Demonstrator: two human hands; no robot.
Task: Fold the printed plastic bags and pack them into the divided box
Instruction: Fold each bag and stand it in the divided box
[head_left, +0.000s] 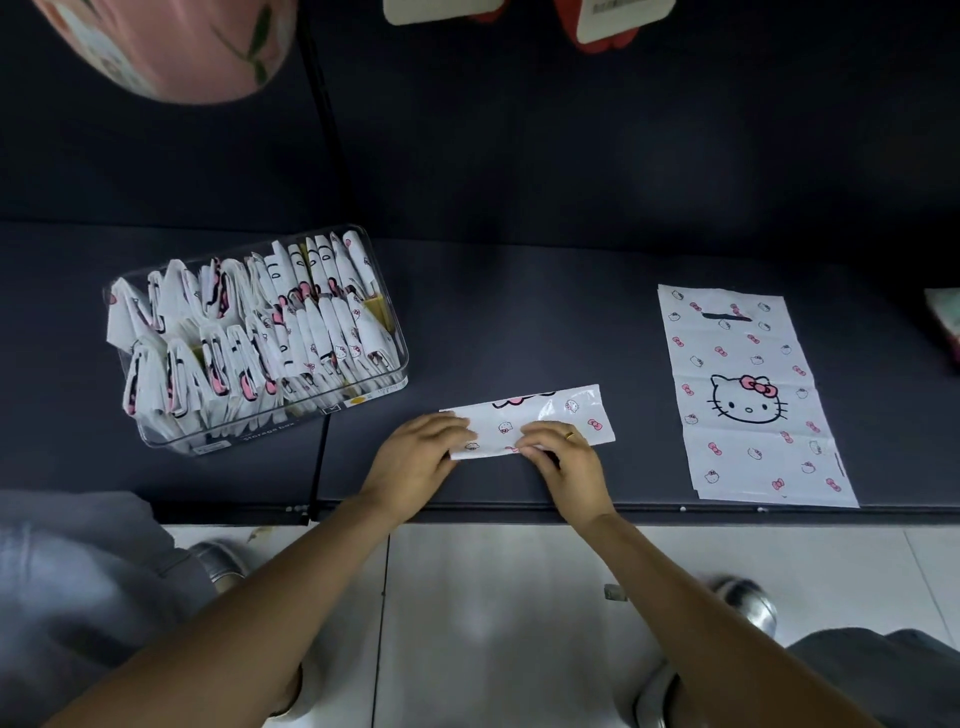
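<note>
Head view, looking down on a dark tabletop (519, 322). A printed plastic bag, folded lengthwise into a narrow strip (550, 415), lay near the front edge of the tabletop, its long axis running left to right and slightly tilted upward to the right. The left hand (415, 449) rested on the left end of the strip, fingers extended and lying flat on the plastic, holding nothing between them. The right hand (563, 452), wearing a ring (570, 435), sat near the middle of the strip with its fingers curled over the near edge, pinching the plastic.

To the right, well apart from the strip, a stack of flat bags (748, 395) lay unfolded, the top one showing a large cat face with a pink bow, small cat heads, bows and a handle slot at its far end. To the left stood the clear divided box (395, 374), set at an angle and packed with folded bags (249, 338) standing on edge in rows. Yellow dividers showed between some of them.

Below the tabletop edge were pale floor tiles (493, 623) and blurred shoes.
</note>
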